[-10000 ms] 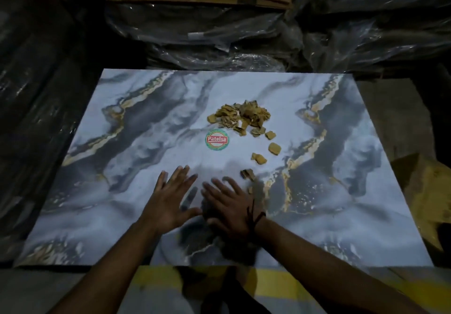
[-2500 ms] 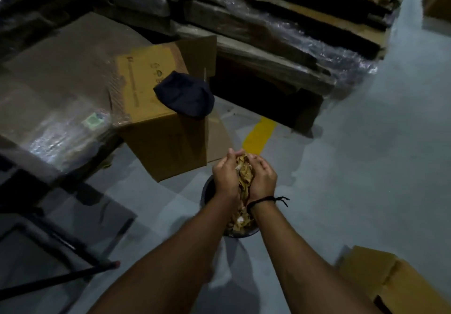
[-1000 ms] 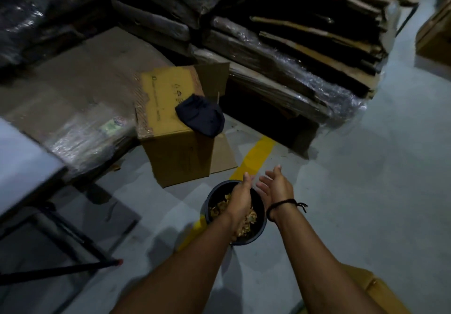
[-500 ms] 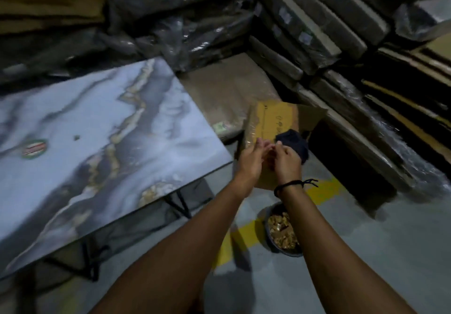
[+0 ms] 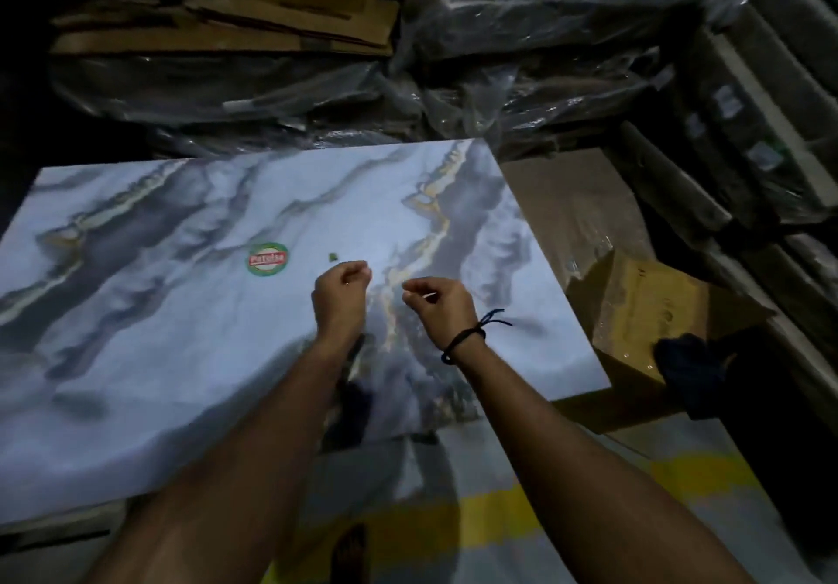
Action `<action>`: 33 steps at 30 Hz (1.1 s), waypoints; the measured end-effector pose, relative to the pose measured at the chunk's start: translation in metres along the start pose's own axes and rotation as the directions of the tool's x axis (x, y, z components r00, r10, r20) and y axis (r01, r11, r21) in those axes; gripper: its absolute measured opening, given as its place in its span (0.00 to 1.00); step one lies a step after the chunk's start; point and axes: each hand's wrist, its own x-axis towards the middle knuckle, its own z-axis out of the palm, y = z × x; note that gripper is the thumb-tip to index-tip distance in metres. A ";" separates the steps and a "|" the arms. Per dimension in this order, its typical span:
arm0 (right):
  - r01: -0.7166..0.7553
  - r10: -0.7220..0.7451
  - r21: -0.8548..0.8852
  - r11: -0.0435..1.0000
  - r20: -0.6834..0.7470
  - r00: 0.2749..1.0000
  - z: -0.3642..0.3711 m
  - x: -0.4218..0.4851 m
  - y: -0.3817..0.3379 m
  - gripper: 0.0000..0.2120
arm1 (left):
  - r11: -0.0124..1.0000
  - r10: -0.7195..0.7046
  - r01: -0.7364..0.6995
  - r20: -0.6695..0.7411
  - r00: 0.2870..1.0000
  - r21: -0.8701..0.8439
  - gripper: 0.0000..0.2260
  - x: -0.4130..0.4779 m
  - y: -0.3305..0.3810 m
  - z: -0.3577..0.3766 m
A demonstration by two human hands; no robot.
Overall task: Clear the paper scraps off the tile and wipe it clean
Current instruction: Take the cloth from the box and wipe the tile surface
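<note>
The light is dim and much of the scene is lost in shadow. The large blue-grey marble-patterned tile with gold veins (image 5: pixel 158 356) runs off the left side of the picture, and both forearms cover part of its near edge; what supports it is hidden.

Behind it, the stacks of clear-plastic-wrapped dark bundles (image 5: pixel 521 48) and the flattened brown cardboard sheets (image 5: pixel 226 16) blur into one another. To the right, the brown cardboard box (image 5: pixel 635 307) has its lower part behind the tile's corner, and a dark crumpled cloth (image 5: pixel 687 363) lies on its near end, with no detail visible.

One small dark greenish paper scrap (image 5: pixel 333 257) lies on the tile, just right of the round green-and-red sticker (image 5: pixel 267 259). The left hand (image 5: pixel 341 295) hangs over the tile with its knuckles just short of that scrap and not touching it. Its fingers (image 5: pixel 358 271) are curled inward and its palm faces away, so I cannot tell whether it holds anything.

The right hand (image 5: pixel 440 307), with a black cord bracelet (image 5: pixel 465 339) at the wrist, hovers farther right, well apart from the scrap. Its fingers are loosely curled, thumb near the forefinger, with nothing between them.

A yellow painted floor stripe (image 5: pixel 521 520) shows between the forearms.
</note>
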 end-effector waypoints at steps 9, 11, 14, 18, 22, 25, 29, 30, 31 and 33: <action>-0.077 0.096 -0.164 0.983 0.112 0.989 0.097 0.103 -0.021 0.11 | 0.910 0.024 -0.057 0.086 0.996 0.410 0.18 0.122 -0.035 -0.031; -0.101 0.123 -0.182 0.978 0.114 0.986 0.106 0.116 -0.017 0.13 | 0.820 0.103 -0.157 0.128 0.986 0.550 0.18 0.136 -0.042 -0.028; -0.096 0.130 -0.235 0.967 0.134 0.982 0.111 0.126 -0.015 0.13 | 0.684 0.194 -0.299 0.229 0.954 0.666 0.05 0.147 -0.044 -0.023; -0.159 0.166 -0.081 0.984 0.087 0.982 0.108 0.133 -0.008 0.14 | 0.756 0.133 -0.306 0.323 0.937 0.579 0.07 0.144 -0.039 -0.013; -0.280 0.283 0.294 0.914 0.034 0.959 0.081 0.124 -0.003 0.11 | 0.901 0.152 -0.271 0.338 0.929 0.339 0.07 0.119 -0.020 0.008; -0.309 0.337 0.457 0.834 0.020 0.941 0.041 0.105 0.007 0.09 | 0.919 0.232 -0.336 0.406 0.884 0.205 0.05 0.091 -0.001 0.031; -0.317 0.424 0.612 0.724 -0.032 0.905 -0.028 0.067 0.033 0.04 | 0.863 0.355 -0.493 0.565 0.745 0.108 0.05 0.046 0.012 0.079; -0.319 0.458 0.652 0.688 -0.049 0.888 -0.047 0.054 0.041 0.05 | 0.837 0.387 -0.542 0.610 0.692 0.083 0.03 0.032 0.016 0.094; -0.316 0.488 0.683 0.658 -0.067 0.870 -0.066 0.039 0.050 0.05 | 0.810 0.410 -0.584 0.655 0.635 0.059 0.02 0.018 0.021 0.110; -0.299 0.535 0.730 0.615 -0.108 0.838 -0.101 0.011 0.068 0.05 | 0.776 0.397 -0.630 0.758 0.518 0.024 0.04 -0.009 0.030 0.139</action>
